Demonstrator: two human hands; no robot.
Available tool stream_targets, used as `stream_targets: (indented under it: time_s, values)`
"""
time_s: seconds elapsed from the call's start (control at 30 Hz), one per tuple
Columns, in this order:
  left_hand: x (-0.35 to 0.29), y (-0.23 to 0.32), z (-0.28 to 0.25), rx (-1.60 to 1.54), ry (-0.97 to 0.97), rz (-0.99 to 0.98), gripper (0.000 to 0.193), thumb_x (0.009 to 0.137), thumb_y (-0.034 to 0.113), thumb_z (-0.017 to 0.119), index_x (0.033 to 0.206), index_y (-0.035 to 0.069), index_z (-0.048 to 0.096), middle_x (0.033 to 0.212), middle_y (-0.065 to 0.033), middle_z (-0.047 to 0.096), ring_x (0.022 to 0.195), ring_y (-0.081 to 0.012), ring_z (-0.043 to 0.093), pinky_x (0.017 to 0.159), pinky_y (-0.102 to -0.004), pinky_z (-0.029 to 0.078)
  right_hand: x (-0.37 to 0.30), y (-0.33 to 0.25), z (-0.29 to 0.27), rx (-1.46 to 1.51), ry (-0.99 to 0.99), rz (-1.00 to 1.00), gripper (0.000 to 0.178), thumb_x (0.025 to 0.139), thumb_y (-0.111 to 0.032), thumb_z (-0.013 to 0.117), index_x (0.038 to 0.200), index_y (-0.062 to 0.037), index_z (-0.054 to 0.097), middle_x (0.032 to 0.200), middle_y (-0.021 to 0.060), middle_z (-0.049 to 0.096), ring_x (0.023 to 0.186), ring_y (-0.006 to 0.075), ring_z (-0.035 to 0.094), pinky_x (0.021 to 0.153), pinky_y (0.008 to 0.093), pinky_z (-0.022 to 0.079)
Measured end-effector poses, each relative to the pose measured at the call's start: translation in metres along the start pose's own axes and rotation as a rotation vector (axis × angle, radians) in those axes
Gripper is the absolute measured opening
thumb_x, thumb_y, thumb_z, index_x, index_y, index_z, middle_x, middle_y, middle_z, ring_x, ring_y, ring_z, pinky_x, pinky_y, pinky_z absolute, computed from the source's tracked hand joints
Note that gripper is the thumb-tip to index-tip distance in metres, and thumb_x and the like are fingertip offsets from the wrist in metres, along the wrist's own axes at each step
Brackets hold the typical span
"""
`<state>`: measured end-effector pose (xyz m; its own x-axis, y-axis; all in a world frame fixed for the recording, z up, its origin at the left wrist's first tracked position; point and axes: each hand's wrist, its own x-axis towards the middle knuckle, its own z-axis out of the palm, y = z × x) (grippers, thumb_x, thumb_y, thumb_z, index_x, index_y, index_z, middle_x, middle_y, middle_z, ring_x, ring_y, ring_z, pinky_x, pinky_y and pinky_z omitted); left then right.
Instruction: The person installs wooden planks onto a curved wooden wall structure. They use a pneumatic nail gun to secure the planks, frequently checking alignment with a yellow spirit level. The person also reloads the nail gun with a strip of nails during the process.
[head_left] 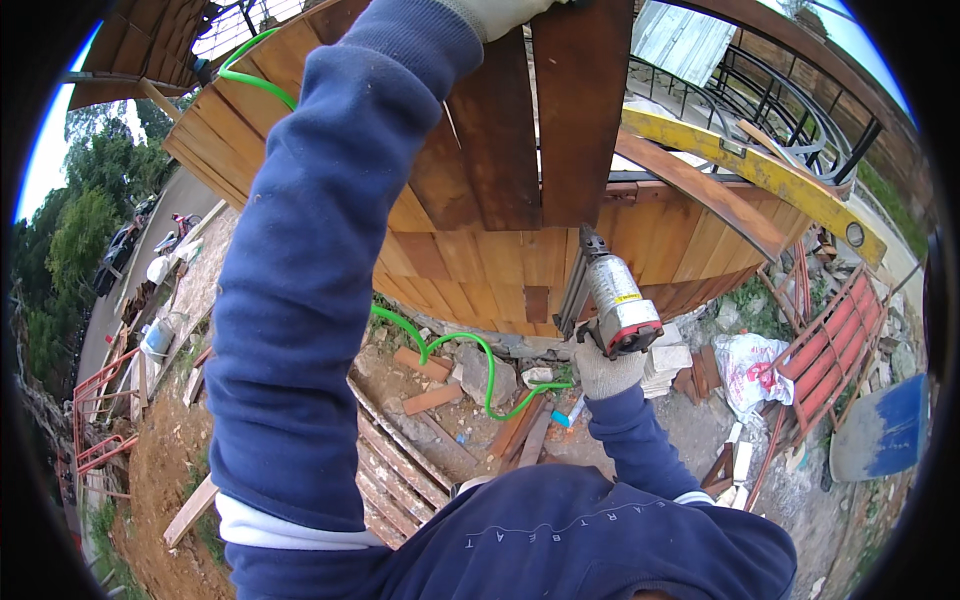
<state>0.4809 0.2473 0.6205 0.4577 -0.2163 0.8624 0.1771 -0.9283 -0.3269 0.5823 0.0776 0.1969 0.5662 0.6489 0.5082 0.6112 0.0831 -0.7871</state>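
My right hand (606, 374), in a pale work glove, grips a nail gun (612, 285) with a silver body and a red-rimmed end. The gun's nose meets the lower end of a dark brown wooden plank (578, 110), over a curved wall of lighter wooden shingles (480, 258). At the upper edge, my left hand (502, 14), also gloved, is at the upper part of the dark planks; its fingers are mostly cut off by the frame. A green coiled air hose (490, 372) runs below the wall toward my right hand.
A yellow spirit level (700, 143) and a loose plank (705, 195) rest at the wall's right. Black metal railing (780, 95) stands behind. Below lie wood offcuts (432, 399), a white sack (742, 370), a red metal frame (835, 350) and a slatted ladder-like piece (400, 470).
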Motion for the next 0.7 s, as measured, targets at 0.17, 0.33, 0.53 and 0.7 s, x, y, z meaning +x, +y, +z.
stream_targets:
  time_s: [0.17,0.33,0.53,0.7]
  values:
    - [-0.002,0.004,-0.024,0.153,-0.127,-0.062,0.046,0.079,0.029,0.082,0.119,0.014,0.068,0.112,-0.0082,0.069,0.106,-0.0278,0.067,0.093,-0.0391,0.053,0.005,0.001,0.003,0.287,0.099,0.142,0.036,0.083,-0.011,0.071,0.118,-0.0027,0.062,0.11,0.0144,0.067,0.102,0.0299,0.067,0.088,0.0426,0.053]
    - [0.003,0.005,-0.022,0.139,-0.148,-0.066,0.045,0.08,0.031,0.082,0.12,0.015,0.068,0.114,-0.0085,0.07,0.107,-0.0273,0.068,0.093,-0.039,0.053,0.016,-0.033,-0.013,0.459,0.086,0.25,0.037,0.079,-0.011,0.076,0.112,0.0014,0.066,0.104,0.0167,0.072,0.096,0.031,0.072,0.083,0.0405,0.056]
    - [0.011,0.012,-0.026,0.131,-0.239,-0.158,0.047,0.08,0.031,0.082,0.122,0.013,0.068,0.112,-0.0105,0.073,0.106,-0.028,0.069,0.094,-0.0384,0.054,0.011,-0.001,0.002,0.587,0.165,0.193,0.035,0.085,-0.009,0.07,0.118,-0.0009,0.063,0.11,0.0111,0.07,0.1,0.0301,0.07,0.086,0.0408,0.056]
    - [0.01,0.016,-0.032,0.09,-0.274,-0.198,0.046,0.08,0.028,0.082,0.121,0.012,0.069,0.11,-0.0123,0.074,0.103,-0.0294,0.07,0.091,-0.0387,0.055,0.01,-0.022,0.0,0.204,-0.012,-0.013,0.035,0.103,-0.031,0.047,0.125,-0.0072,0.059,0.113,0.0109,0.067,0.102,0.0269,0.066,0.088,0.0411,0.056]
